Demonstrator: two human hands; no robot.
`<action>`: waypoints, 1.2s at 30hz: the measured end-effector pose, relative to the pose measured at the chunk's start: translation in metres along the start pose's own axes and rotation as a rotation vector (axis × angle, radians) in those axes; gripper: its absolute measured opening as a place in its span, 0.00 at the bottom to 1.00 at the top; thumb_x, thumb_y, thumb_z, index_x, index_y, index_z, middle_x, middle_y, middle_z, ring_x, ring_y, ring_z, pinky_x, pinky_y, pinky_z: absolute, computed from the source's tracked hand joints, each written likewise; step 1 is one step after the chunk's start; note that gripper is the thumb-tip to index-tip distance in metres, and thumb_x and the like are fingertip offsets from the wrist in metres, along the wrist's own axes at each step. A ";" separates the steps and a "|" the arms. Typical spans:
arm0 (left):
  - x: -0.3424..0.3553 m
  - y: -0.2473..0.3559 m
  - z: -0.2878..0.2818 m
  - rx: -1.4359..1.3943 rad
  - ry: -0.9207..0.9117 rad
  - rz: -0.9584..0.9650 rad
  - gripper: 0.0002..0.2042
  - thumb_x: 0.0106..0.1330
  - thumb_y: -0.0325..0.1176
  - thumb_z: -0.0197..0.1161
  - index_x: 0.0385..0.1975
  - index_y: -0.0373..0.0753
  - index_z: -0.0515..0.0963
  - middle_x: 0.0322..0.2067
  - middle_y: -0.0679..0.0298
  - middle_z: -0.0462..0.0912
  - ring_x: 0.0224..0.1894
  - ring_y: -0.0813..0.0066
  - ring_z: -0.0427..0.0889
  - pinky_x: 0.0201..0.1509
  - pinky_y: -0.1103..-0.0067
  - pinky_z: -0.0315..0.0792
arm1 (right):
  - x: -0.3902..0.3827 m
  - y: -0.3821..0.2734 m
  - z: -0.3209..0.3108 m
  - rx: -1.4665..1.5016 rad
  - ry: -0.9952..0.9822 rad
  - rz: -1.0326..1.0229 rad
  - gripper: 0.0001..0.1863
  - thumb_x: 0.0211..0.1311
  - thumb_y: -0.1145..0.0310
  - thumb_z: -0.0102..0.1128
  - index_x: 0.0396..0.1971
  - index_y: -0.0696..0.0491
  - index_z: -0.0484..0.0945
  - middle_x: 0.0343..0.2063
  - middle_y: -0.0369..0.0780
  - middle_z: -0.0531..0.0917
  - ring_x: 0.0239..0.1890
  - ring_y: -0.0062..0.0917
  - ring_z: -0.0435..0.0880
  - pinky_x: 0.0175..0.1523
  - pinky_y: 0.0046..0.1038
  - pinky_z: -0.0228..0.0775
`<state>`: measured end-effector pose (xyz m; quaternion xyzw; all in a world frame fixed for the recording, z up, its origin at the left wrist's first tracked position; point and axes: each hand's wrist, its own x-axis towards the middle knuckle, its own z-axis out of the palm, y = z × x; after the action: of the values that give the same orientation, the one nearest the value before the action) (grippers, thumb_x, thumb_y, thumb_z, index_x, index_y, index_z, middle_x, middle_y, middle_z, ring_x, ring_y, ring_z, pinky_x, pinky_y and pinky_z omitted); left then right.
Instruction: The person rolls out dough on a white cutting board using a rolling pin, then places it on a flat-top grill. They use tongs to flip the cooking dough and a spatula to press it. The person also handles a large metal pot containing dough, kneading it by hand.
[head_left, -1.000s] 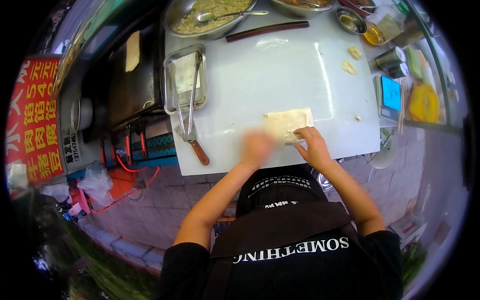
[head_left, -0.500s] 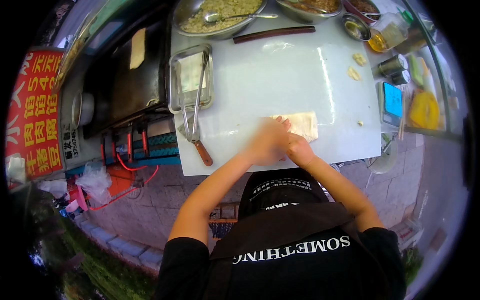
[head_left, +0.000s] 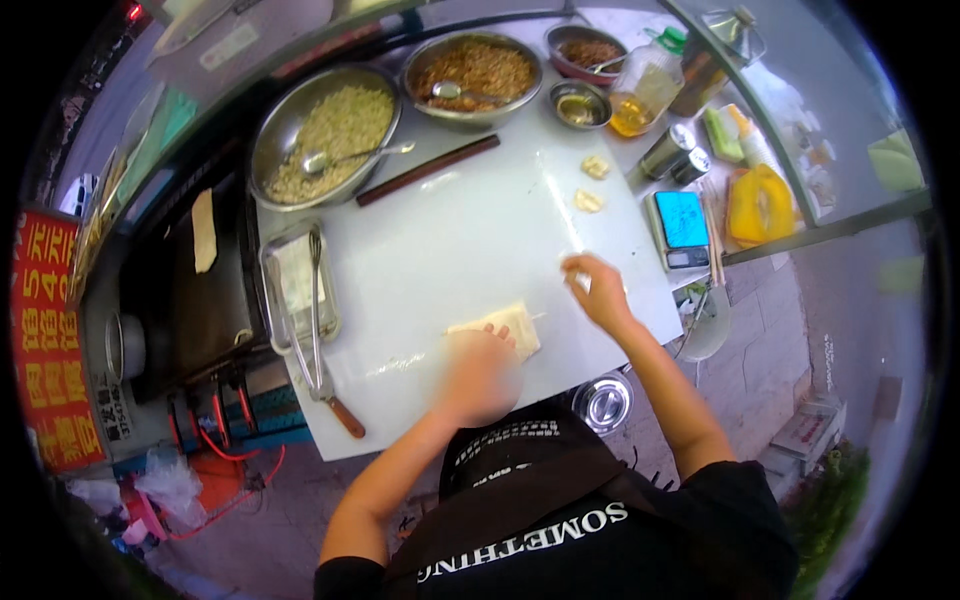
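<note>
A flat, pale sheet of dough (head_left: 520,312) lies near the front edge of the white work surface. My left hand (head_left: 482,372) rests on it, fingers stretched out over the dough; its back is blurred. Off to the right, my right hand (head_left: 598,290) is apart from the sheet, its thumb and fingers pinched together. A whitish bit shows by those fingertips, too small to make out. Beyond that hand lie two small lumps of dough (head_left: 595,166).
Bowls of pale filling (head_left: 345,130) and brown filling (head_left: 480,72) stand at the back, a dark rod (head_left: 430,170) before them. On the left are tongs (head_left: 317,300), a scraper (head_left: 345,418), a metal tray (head_left: 331,318) and a griddle (head_left: 215,310). A scale (head_left: 682,220) stands right.
My right hand has left the dough sheet and moved right and away from me. The left hand stays on the dough. The whole view has turned and shifted.
</note>
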<state>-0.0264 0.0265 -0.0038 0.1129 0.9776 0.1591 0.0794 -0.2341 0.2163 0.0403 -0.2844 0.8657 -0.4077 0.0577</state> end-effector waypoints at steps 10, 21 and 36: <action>0.040 0.040 -0.003 0.008 -0.017 -0.010 0.32 0.63 0.51 0.56 0.67 0.49 0.60 0.70 0.62 0.52 0.73 0.59 0.45 0.70 0.45 0.38 | 0.132 0.052 -0.058 -0.795 -0.063 0.044 0.10 0.55 0.71 0.53 0.37 0.49 0.80 0.28 0.44 0.82 0.39 0.37 0.81 0.43 0.38 0.68; 0.047 0.042 -0.041 -0.112 0.209 -0.029 0.32 0.65 0.49 0.55 0.68 0.48 0.58 0.70 0.54 0.50 0.72 0.54 0.47 0.71 0.49 0.42 | 0.188 0.146 -0.190 -0.824 0.127 0.028 0.28 0.38 0.64 0.69 0.44 0.55 0.73 0.39 0.50 0.80 0.40 0.47 0.80 0.45 0.42 0.73; 0.032 -0.028 -0.139 -1.864 0.599 -0.492 0.30 0.72 0.58 0.40 0.65 0.44 0.58 0.62 0.60 0.63 0.64 0.64 0.61 0.67 0.65 0.52 | -0.013 -0.109 0.086 0.482 -0.112 0.230 0.32 0.37 0.68 0.74 0.46 0.57 0.70 0.37 0.42 0.79 0.39 0.26 0.79 0.44 0.28 0.73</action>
<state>-0.0888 -0.0321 0.1139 -0.2437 0.4394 0.8607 -0.0823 -0.1460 0.1101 0.0625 -0.1845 0.7657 -0.5764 0.2175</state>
